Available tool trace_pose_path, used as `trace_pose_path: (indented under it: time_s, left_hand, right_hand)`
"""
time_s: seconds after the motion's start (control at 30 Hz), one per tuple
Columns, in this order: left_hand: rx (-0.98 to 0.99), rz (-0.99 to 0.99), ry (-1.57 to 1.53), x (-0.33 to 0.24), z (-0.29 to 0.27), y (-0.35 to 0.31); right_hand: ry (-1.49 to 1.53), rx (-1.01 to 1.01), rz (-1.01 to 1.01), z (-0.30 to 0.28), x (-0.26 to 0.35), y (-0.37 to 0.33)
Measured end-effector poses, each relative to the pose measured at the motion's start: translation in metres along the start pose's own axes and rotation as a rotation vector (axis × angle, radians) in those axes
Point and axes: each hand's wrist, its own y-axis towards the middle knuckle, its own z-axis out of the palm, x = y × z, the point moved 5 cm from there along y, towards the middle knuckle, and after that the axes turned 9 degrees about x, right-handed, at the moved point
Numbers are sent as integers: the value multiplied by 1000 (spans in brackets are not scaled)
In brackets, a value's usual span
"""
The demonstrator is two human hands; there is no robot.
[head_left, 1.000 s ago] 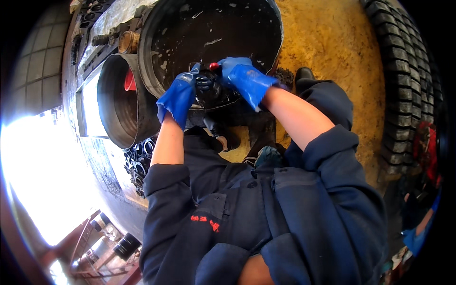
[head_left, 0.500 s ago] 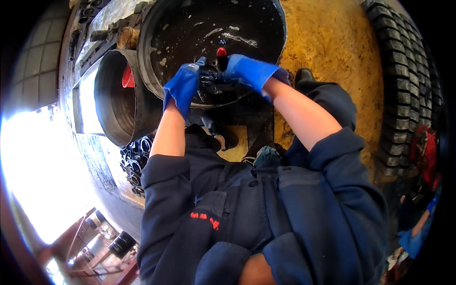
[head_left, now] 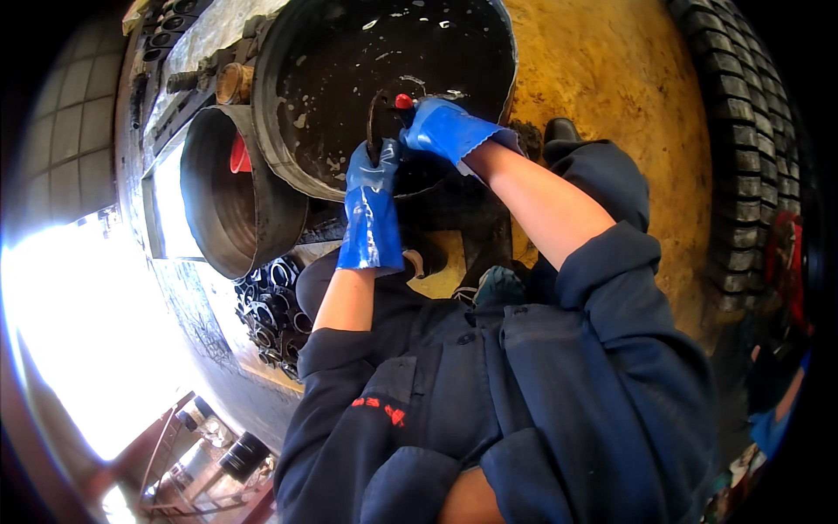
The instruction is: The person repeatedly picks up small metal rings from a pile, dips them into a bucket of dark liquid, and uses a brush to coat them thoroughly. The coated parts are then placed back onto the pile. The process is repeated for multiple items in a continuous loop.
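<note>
Both my hands wear blue rubber gloves over the near side of a large round metal basin with dark liquid in it. My left hand is closed on a dark, curved, ring-like metal part that stands up from the fingers. In my right hand, just to the right, is a tool with a red-ended dark handle. The tool's working end is hidden by the gloves and the dark background, so its kind does not show.
Left of the basin a smaller metal drum lies tipped, a red object inside. Below it is a pile of dark ring-shaped parts. A large tyre stands right, beyond yellow floor. Another person's blue sleeve shows lower right.
My left hand has moved right and slightly nearer, and the curved metal part now shows raised above it. My right hand stays near its place, the red-ended handle tilted differently.
</note>
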Motion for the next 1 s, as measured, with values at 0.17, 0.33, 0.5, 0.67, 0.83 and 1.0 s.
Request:
trace_pose_path:
  time_s: [0.17, 0.33, 0.5, 0.67, 0.83, 1.0]
  left_hand:
    - [-194, -4, 124, -32, -3, -3]
    - [-103, -23, -101, -51, -34, -9]
    - [-30, -56, -242, -92, -59, -35]
    - [32, -87, -52, -94, -74, -31]
    - [12, -14, -132, -44, -78, 0]
    - [30, 5, -270, -21, -64, 20]
  right_hand:
    - [-37, -46, -54, 2, -9, 0]
    - [-9, -287, -6, -25, -8, -9]
    - [-87, -278, 68, -42, -13, -24]
    - [99, -114, -287, -26, 15, -20]
    - [138, -214, -261, -28, 29, -32]
    - [295, 11, -211, -3, 4, 16]
